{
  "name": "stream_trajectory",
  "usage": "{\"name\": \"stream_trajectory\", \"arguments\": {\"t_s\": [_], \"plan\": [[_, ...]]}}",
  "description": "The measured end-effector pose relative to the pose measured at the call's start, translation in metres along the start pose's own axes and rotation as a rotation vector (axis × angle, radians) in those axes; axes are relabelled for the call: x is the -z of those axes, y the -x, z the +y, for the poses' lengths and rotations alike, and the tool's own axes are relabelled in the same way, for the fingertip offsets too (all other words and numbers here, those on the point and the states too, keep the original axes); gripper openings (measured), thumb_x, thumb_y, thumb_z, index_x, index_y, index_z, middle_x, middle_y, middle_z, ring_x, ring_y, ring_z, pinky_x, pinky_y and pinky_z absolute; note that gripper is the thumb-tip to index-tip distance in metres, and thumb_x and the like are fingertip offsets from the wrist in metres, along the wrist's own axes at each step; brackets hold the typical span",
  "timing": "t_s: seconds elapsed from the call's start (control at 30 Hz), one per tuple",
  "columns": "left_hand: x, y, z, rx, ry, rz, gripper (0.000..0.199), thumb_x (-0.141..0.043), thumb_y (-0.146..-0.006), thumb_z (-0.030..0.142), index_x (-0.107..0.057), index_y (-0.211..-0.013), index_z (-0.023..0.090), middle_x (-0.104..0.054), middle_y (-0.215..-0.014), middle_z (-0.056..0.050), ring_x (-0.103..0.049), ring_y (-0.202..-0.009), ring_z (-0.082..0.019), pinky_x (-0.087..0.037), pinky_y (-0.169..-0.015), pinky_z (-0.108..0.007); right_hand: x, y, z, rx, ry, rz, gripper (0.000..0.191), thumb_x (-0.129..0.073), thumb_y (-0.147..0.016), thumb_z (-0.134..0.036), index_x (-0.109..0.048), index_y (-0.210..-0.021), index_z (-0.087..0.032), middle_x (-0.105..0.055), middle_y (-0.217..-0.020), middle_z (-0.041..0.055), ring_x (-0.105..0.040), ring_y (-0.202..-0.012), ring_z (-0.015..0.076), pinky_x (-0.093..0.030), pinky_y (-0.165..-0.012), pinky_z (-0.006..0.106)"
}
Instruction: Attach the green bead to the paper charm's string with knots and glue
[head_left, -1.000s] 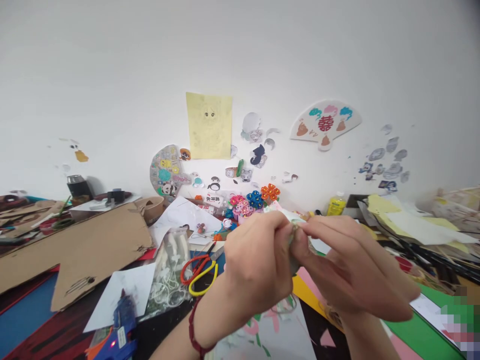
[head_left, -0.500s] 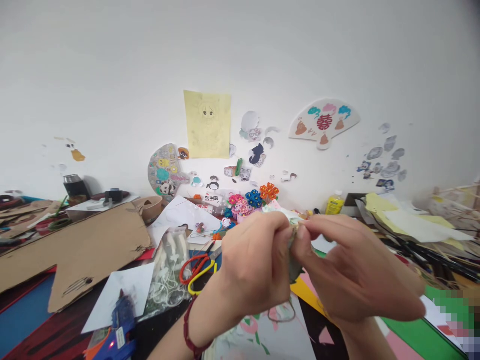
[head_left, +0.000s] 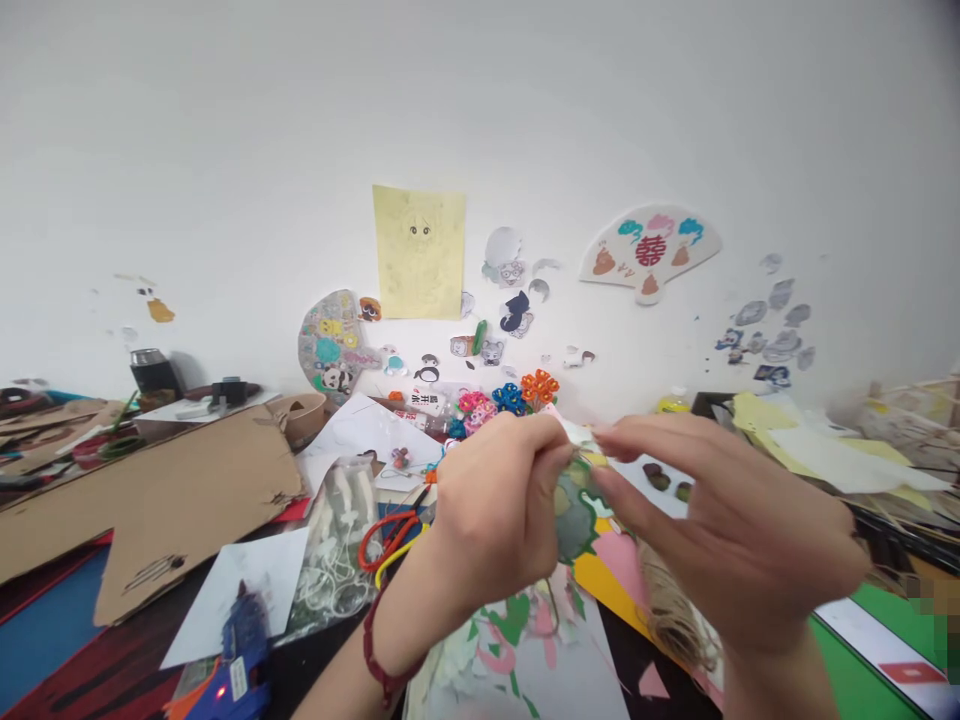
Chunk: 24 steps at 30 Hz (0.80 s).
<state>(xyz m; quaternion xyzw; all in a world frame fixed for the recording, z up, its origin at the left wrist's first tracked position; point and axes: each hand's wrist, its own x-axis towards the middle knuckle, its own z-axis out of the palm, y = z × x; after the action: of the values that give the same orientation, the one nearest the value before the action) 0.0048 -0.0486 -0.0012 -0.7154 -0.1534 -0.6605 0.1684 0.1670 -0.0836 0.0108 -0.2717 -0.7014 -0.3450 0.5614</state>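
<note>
In front of me, my left hand (head_left: 501, 505) is closed, thumb and finger pinching the top of a grey-green craft piece (head_left: 574, 520) with a darker green jagged edge. The fist hides part of that piece. A thin strand of cord (head_left: 555, 605) hangs below it. My right hand (head_left: 724, 520) is just to the right, its thumb and forefinger spread apart beside the top of the piece. No held item shows between those two fingertips. Beneath the hands lies a white sheet (head_left: 566, 665) scattered with green and pink paper scraps. A bundle of twine (head_left: 675, 610) rests below my right hand.
Left of my forearm are orange-and-yellow-handled scissors (head_left: 386, 540), a clear plastic bag (head_left: 337, 545) and a blue glue gun (head_left: 244, 650) with a red light on. Cardboard (head_left: 187, 490) covers the left side. Bright craft flowers (head_left: 540, 388) stand by the wall.
My right thumb and forefinger have parted from the pinch at the piece, and the hand has shifted slightly right. More of the piece's green edge shows, and the twine bundle has come into view.
</note>
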Motion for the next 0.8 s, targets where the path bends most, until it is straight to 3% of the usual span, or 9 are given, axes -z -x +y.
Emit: {"name": "stream_trajectory", "arguments": {"t_s": [0.13, 0.27, 0.5, 0.8], "plan": [[-0.001, -0.001, -0.002, -0.029, 0.006, -0.017, 0.011, -0.054, -0.092, 0.008, -0.055, -0.091, 0.019, -0.063, -0.071, 0.000, -0.054, -0.058, -0.012, -0.044, -0.056, -0.025, 0.001, -0.003, -0.001, 0.035, -0.048, -0.051, 0.023, -0.072, -0.084, -0.005, -0.070, -0.101, -0.020, -0.078, -0.087, 0.0021, -0.074, -0.076, 0.0166, -0.062, -0.074, 0.031], [-0.002, -0.002, -0.002, -0.058, 0.023, -0.043, 0.011, -0.054, -0.091, 0.007, -0.056, -0.089, 0.017, -0.061, -0.069, 0.000, -0.053, -0.058, -0.012, -0.043, -0.055, -0.024, 0.001, -0.005, -0.004, 0.030, -0.027, -0.047, 0.022, -0.069, -0.085, -0.002, -0.071, -0.095, -0.022, -0.078, -0.082, -0.0001, -0.074, -0.072, 0.0165, -0.063, -0.070, 0.031], [-0.006, -0.002, -0.002, -0.092, -0.010, -0.040, 0.009, -0.053, -0.090, 0.007, -0.056, -0.088, 0.016, -0.062, -0.070, -0.001, -0.053, -0.059, -0.012, -0.043, -0.055, -0.024, 0.005, -0.003, -0.001, 0.129, 0.167, -0.061, 0.013, -0.069, -0.087, -0.005, -0.069, -0.091, -0.018, -0.078, -0.079, 0.0004, -0.073, -0.069, 0.0141, -0.061, -0.074, 0.028], [-0.008, 0.000, 0.001, -0.132, -0.078, -0.060, 0.013, -0.050, -0.093, 0.007, -0.053, -0.084, 0.016, -0.056, -0.066, 0.000, -0.045, -0.057, -0.013, -0.038, -0.053, -0.025, -0.009, 0.004, -0.005, 0.163, 0.115, 0.068, 0.014, -0.073, -0.080, -0.001, -0.065, -0.081, -0.013, -0.068, -0.068, 0.0051, -0.064, -0.061, 0.0165, -0.054, -0.058, 0.032]]}}
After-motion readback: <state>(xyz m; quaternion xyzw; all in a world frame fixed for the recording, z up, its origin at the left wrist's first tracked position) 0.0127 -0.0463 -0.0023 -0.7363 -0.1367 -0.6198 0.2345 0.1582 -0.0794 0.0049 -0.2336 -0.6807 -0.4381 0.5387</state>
